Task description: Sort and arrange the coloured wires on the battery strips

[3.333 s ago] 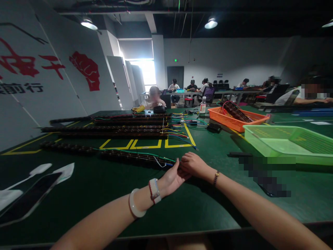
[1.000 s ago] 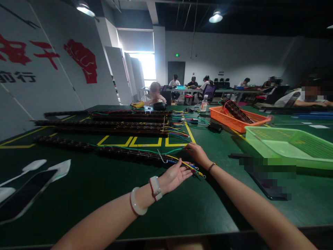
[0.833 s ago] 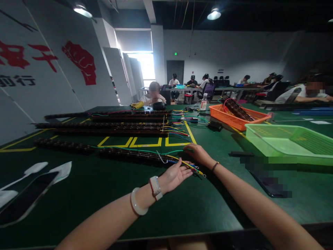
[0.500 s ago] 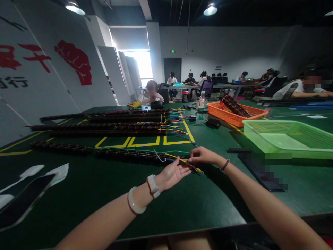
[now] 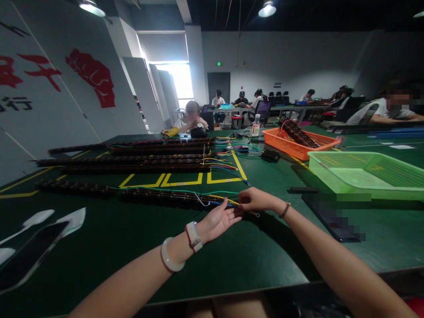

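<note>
Several thin wires, yellow, green and blue (image 5: 216, 203), come out of the near end of a long dark bundled strip (image 5: 159, 194) on the table. My right hand (image 5: 256, 199) pinches these wires close to their tips, and its fingers hide part of them. A ring terminal (image 5: 257, 215) pokes out below that hand. My left hand (image 5: 220, 222) lies palm up beside and under the wires, fingers stretched out and thumb raised next to them. A white cable tie (image 5: 201, 199) sticks up from the strip's end.
More dark strips (image 5: 132, 162) with coloured wire ends lie behind. To the right stand a green basket (image 5: 367, 190), an orange basket (image 5: 288, 148) holding dark strips, and a flat black object (image 5: 331, 221). A phone (image 5: 36, 251) lies left. A person (image 5: 192, 117) sits opposite.
My right hand has shifted slightly left and closer to my left hand, now covering more of the wire ends. The left hand keeps nearly the same pose.
</note>
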### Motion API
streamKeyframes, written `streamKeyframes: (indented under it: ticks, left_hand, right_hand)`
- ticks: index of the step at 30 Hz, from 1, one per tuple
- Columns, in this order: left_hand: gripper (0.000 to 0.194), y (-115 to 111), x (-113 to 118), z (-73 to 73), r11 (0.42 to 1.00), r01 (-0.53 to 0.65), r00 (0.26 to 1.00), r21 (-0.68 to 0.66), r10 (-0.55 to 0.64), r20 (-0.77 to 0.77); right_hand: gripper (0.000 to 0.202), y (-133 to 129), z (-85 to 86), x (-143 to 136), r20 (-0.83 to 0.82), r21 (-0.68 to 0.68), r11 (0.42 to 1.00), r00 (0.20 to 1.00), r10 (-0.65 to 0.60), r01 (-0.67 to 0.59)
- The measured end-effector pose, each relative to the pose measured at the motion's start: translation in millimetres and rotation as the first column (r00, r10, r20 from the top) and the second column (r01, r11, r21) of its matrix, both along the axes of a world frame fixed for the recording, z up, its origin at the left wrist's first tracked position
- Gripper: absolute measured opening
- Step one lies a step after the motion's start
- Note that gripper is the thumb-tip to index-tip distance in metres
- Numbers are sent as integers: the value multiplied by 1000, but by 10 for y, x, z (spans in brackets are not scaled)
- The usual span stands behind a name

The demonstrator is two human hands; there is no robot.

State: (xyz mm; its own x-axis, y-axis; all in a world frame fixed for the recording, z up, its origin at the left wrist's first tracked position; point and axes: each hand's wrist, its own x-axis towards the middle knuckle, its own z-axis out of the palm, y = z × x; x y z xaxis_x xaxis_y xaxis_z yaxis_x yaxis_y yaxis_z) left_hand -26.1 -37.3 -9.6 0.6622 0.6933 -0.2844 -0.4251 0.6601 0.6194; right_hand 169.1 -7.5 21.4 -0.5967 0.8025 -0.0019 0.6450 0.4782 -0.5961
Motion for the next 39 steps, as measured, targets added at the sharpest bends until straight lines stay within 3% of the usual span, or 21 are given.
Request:
streamKeyframes:
  ticks: [7,15,23,28,34,39]
  left_hand:
    - [56,41,12,-90,1000,-18,1000,-26,18,20]
    - [49,44,7,-116,999,-32,999,-12,32,24]
    - [40,97,10,-101,997,-52,998,-51,51,-25]
    - [35,158,-27,-74,995,-97,995,-36,95,-34]
    - [45,150,-40,-12,993,-106,993,-53,103,-50]
    - [50,158,-41,-10,994,-84,995,-74,80,-59]
  right_hand:
    - [20,44,-1,50,-97,-30,982,977,-190,188]
    - [23,155,-207,38,58,339,916,967,-248,215]
    - [25,297,-308,-103,-13,467,830,941,-338,305]
    - [25,351,-346,-124,-11,475,838,954,-300,269]
    - [25,257,-311,-51,38,496,863,990,-137,101]
    - [26,204,-268,-17,54,420,907,998,-45,18]
